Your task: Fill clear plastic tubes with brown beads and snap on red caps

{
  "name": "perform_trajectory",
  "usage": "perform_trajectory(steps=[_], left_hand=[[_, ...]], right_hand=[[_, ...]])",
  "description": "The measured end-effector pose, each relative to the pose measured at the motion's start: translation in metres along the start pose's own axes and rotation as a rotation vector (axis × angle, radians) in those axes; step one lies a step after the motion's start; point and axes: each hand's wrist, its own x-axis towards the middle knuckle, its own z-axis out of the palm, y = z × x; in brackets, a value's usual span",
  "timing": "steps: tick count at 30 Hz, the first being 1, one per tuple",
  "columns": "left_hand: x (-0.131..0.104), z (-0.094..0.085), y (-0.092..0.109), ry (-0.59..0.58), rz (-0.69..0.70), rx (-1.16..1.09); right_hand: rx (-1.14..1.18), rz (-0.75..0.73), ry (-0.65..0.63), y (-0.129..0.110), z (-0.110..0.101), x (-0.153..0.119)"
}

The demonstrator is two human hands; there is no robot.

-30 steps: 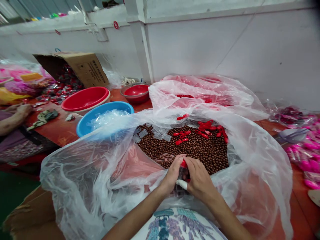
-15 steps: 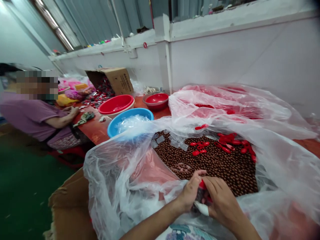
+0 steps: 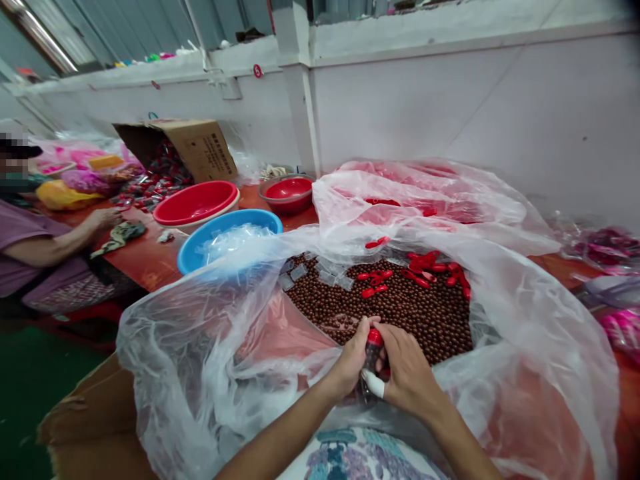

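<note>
My left hand (image 3: 349,365) and my right hand (image 3: 409,370) are both closed around a small clear container with a red top (image 3: 374,338). Dark contents show through its side, though fingers hide part of it. A white covering wraps my right thumb (image 3: 374,384), which presses on the container. Just beyond my hands lies a spread of brown balls (image 3: 420,327) inside a clear plastic sheet (image 3: 165,347). Several red spoon-like pieces (image 3: 425,263) and clear flat plastic pieces (image 3: 333,275) rest on the balls.
At the left stand a blue basin (image 3: 187,253) of clear plastic pieces, a red basin (image 3: 200,200) and a smaller red bowl (image 3: 290,189). A cardboard box (image 3: 207,150) spills red-topped containers. A co-worker (image 3: 40,247) sits far left. Bagged red items (image 3: 425,193) lie by the wall.
The view has swung to the right, so the co-worker and basins sit farther left. The container now shows more upright between my hands, its red top in plainer sight.
</note>
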Motion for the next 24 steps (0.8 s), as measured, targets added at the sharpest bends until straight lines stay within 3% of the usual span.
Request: perform_trajectory(steps=[6,14,24], left_hand=[[0.003,-0.004,-0.008,-0.012,0.132,0.089],[0.005,-0.008,-0.009,-0.019,0.078,0.036],[-0.003,-0.003,0.0,-0.087,0.087,0.144]], right_hand=[[-0.112,-0.033,-0.027,0.004,0.004,-0.001],[-0.109,-0.05,-0.024,0.007,0.007,0.002],[-0.06,-0.062,0.057,0.006,0.006,0.002]])
